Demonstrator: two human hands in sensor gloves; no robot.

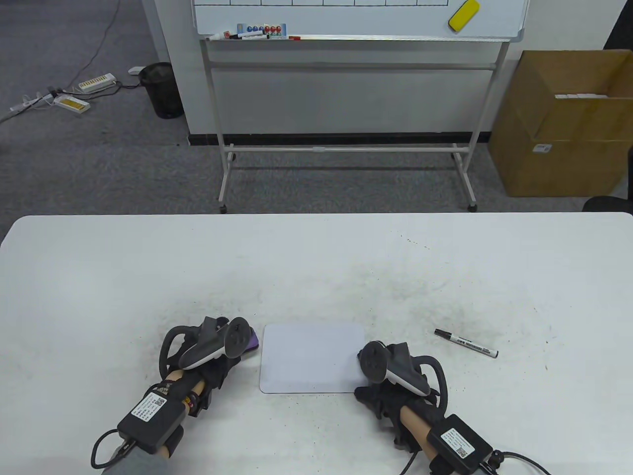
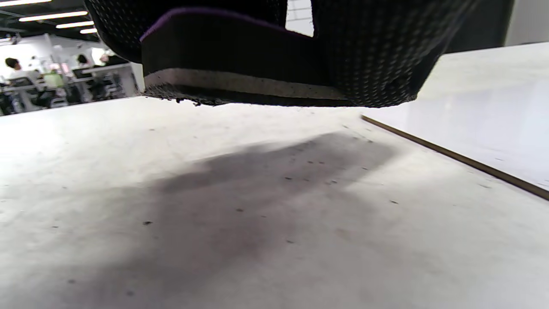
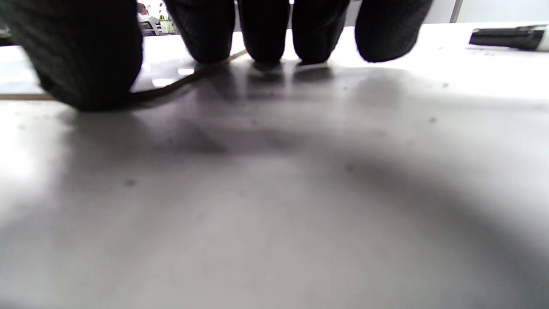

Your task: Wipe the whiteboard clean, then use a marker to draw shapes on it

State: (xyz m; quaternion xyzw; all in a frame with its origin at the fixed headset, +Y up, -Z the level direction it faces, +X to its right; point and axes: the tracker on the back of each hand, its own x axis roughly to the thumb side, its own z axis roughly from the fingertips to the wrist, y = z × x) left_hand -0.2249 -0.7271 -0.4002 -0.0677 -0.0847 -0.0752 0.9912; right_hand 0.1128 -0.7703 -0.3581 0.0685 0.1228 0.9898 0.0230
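A small blank whiteboard (image 1: 311, 358) lies flat near the table's front edge, between my hands. My left hand (image 1: 232, 354) sits just left of it and grips a purple-topped eraser (image 1: 253, 341). In the left wrist view the eraser (image 2: 231, 81) hangs a little above the table, felt side down, with my gloved fingers (image 2: 369, 64) curled round it and the board's edge (image 2: 472, 161) to the right. My right hand (image 1: 371, 381) rests at the board's right edge, its fingertips (image 3: 266, 34) down by the board's rim (image 3: 171, 64). A black-capped marker (image 1: 466, 343) (image 3: 506, 37) lies on the table to the right, untouched.
The white table (image 1: 148, 277) is speckled with dark eraser dust around the board. Beyond its far edge stand a large wheeled whiteboard (image 1: 356, 20), a cardboard box (image 1: 559, 123) at right and a black bin (image 1: 160, 89) at left.
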